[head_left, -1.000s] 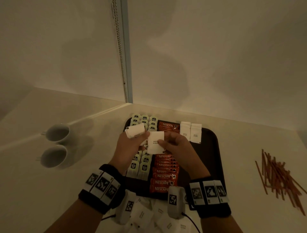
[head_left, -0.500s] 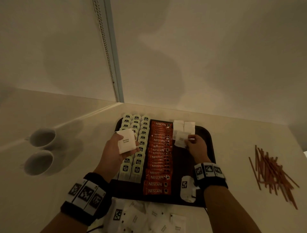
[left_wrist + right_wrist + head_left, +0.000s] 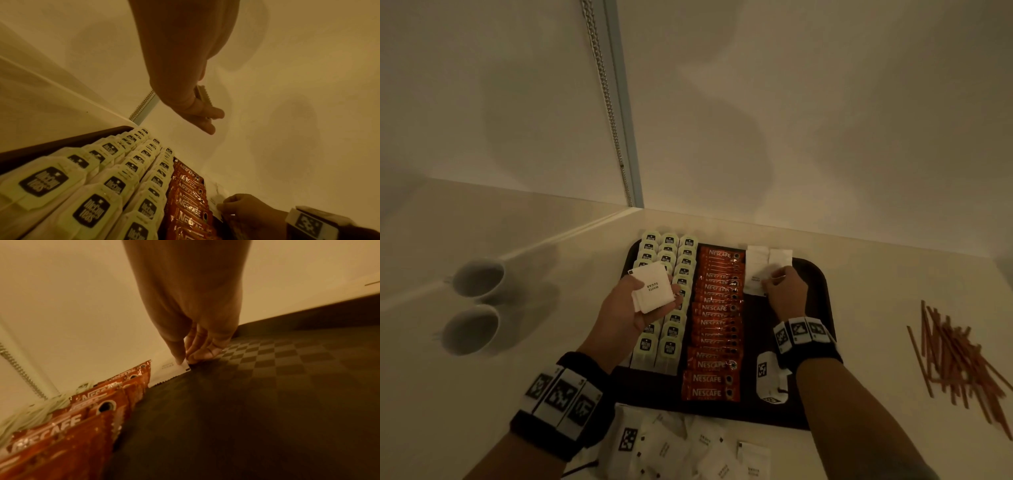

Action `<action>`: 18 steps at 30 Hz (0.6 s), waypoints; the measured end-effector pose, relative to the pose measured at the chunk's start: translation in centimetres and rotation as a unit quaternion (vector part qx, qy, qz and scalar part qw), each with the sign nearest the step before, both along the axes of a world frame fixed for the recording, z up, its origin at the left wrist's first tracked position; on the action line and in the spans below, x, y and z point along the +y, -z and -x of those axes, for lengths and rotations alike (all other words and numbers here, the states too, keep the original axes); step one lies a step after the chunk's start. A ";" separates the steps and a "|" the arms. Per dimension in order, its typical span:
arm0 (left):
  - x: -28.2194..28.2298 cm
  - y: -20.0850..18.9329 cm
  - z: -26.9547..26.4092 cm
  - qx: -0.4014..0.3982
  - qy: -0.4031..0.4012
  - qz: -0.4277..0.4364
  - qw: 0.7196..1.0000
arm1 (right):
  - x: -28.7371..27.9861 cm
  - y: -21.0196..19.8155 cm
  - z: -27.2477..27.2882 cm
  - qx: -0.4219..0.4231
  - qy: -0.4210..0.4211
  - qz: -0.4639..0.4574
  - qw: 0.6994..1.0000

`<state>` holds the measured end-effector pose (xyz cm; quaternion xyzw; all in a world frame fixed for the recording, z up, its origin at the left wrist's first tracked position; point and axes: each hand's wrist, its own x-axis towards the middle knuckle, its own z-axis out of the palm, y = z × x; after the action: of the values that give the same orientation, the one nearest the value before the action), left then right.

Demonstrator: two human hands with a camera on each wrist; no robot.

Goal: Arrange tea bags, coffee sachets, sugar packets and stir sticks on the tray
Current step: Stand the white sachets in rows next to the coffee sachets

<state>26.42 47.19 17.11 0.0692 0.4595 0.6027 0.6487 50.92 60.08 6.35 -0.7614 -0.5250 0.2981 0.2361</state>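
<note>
pinching a white sugar packet (image 3: pixel 755 281) at its corner, the right hand (image 3: pixel 785 292) has thumb and fingers (image 3: pixel 202 353) pressed on it, flat on the dark tray (image 3: pixel 815 301) just beside the coffee sachets (image 3: pixel 717 322). the left hand (image 3: pixel 631 308) hovers over the tea bags (image 3: pixel 671 298), fingers curled round a small stack of sugar packets (image 3: pixel 653 289), stir sticks (image 3: pixel 959 356) well apart on the desk (image 3: pixel 876 274).

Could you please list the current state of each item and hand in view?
Left hand: holds a small stack of sugar packets above the tea bags.
Right hand: pinches one sugar packet down on the tray.
Tea bags: three rows on tray.
Coffee sachets: overlapping column on tray.
Tray: right part bare.
Stir sticks: loose pile off tray.
Cups: upright, apparently empty.
</note>
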 end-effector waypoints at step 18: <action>0.2 -0.7 -0.6 0.237 0.074 -0.027 0.968 | -6.6 -11.4 9.4 0.296 -0.233 -0.022 0.926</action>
<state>27.03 47.35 17.77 0.2614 0.5768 0.5320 0.5621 41.47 53.51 17.80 -0.4890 -0.6007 0.5446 0.3215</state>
